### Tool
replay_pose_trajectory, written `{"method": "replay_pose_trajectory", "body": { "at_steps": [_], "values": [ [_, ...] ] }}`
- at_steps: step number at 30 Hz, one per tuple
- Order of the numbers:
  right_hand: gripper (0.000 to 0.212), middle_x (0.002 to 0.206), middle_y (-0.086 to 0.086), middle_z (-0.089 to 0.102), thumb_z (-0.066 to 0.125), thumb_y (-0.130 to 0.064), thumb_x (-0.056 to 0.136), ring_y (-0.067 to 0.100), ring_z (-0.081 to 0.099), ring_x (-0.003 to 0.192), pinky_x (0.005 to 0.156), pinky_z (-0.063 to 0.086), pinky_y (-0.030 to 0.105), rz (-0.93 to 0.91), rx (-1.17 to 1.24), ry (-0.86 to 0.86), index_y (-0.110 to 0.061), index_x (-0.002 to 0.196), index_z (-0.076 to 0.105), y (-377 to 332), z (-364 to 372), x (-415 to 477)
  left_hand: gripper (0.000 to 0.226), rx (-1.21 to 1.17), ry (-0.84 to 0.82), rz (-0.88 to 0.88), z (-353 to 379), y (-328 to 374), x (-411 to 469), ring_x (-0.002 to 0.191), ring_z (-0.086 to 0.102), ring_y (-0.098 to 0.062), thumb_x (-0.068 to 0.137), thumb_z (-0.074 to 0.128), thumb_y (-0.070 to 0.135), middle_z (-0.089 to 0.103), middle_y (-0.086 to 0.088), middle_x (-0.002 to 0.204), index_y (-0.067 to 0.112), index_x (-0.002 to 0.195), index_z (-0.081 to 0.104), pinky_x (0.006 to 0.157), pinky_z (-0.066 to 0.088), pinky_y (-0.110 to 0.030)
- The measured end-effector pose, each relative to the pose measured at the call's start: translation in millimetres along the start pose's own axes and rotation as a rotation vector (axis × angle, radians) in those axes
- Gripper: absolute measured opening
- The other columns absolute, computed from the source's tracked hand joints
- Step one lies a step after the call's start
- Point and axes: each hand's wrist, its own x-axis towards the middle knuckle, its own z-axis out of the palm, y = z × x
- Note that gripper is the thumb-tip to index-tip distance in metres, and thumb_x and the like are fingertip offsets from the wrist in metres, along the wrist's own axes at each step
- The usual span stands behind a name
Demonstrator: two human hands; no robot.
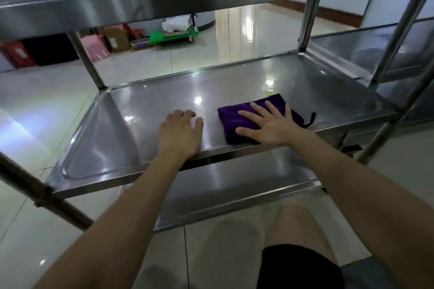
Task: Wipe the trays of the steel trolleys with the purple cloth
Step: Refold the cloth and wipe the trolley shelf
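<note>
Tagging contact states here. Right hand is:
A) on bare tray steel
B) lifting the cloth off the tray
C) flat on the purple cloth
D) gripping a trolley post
C: the right hand lies flat, fingers spread, on the purple cloth, which lies on the middle tray; the left hand rests on bare steel beside it.

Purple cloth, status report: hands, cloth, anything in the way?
Right hand flat on folded purple cloth, fingers spread. Left hand resting on middle steel trolley tray, holding nothing. Only the left hand lies beside the cloth.
</note>
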Motion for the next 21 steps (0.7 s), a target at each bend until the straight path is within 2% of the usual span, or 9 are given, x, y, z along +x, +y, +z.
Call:
{"method": "replay_pose_trajectory", "body": {
  "at_steps": [2, 5, 10, 14, 18, 21],
  "values": [
    [0.114, 0.18, -0.017, -0.012, 0.002, -0.115, 0.061, 0.028, -0.018, 0.166, 0.122, -0.022, 0.072, -0.019, 0.003, 0.008, -0.065, 0.163, -0.001, 8.7, 1.6, 6.2, 0.057, -0.001, -0.036, 0.007, 13.0, 26.8, -0.2, 0.131, 0.054, -0.033, 0.108, 0.031, 0.053, 0.06, -0.012, 0.145, 0.021, 0.143, 0.063, 0.111, 0.042, -0.049],
    [0.112, 0.18, -0.02, -0.008, 0.005, -0.117, 0.061, 0.025, -0.015, 0.167, 0.123, -0.02, 0.072, -0.005, 0.029, 0.026, -0.068, 0.161, 0.002, 32.4, -3.1, 27.2, 0.067, 0.025, -0.036, -0.007, 17.6, 27.3, -1.8, 0.128, 0.054, -0.031, 0.1, 0.021, 0.058, 0.06, -0.009, 0.14, 0.023, 0.138, 0.063, 0.11, 0.042, -0.049],
    [0.116, 0.181, -0.016, -0.01, 0.004, -0.116, 0.06, 0.03, -0.017, 0.166, 0.12, -0.023, 0.074, 0.148, 0.032, 0.023, -0.065, 0.163, 0.001, 61.8, -28.1, 85.3, 0.042, 0.01, 0.002, -0.01, 21.0, 31.5, -1.2, 0.125, 0.052, -0.028, 0.111, 0.034, 0.042, 0.058, -0.007, 0.138, 0.021, 0.136, 0.062, 0.11, 0.04, -0.046],
    [0.116, 0.181, -0.007, -0.014, 0.001, -0.112, 0.062, 0.04, -0.021, 0.164, 0.114, -0.023, 0.082, 0.176, -0.009, 0.016, -0.059, 0.166, -0.003, 44.5, -40.7, 135.4, 0.039, 0.039, 0.014, -0.013, 24.4, 36.2, 2.4, 0.123, 0.051, -0.025, 0.11, 0.035, 0.039, 0.058, -0.005, 0.137, 0.021, 0.132, 0.061, 0.108, 0.041, -0.044],
    [0.096, 0.182, 0.0, -0.015, 0.01, -0.104, 0.082, 0.046, -0.021, 0.163, 0.112, -0.021, 0.086, 0.107, -0.047, 0.005, -0.06, 0.166, -0.003, 8.0, -47.5, 174.9, 0.039, 0.05, 0.007, -0.026, 27.7, 36.1, 15.9, 0.122, 0.052, -0.024, 0.108, 0.038, 0.041, 0.061, -0.002, 0.135, 0.022, 0.13, 0.065, 0.106, 0.041, -0.043],
    [0.091, 0.182, 0.0, -0.014, 0.013, -0.1, 0.087, 0.046, -0.021, 0.163, 0.112, -0.022, 0.085, 0.051, -0.064, 0.0, -0.059, 0.167, 0.0, -15.3, -47.0, 190.2, 0.045, 0.05, 0.014, -0.018, 24.0, 28.6, 23.5, 0.122, 0.054, -0.023, 0.105, 0.035, 0.043, 0.063, 0.0, 0.135, 0.023, 0.131, 0.067, 0.103, 0.042, -0.042]
  ]
}}
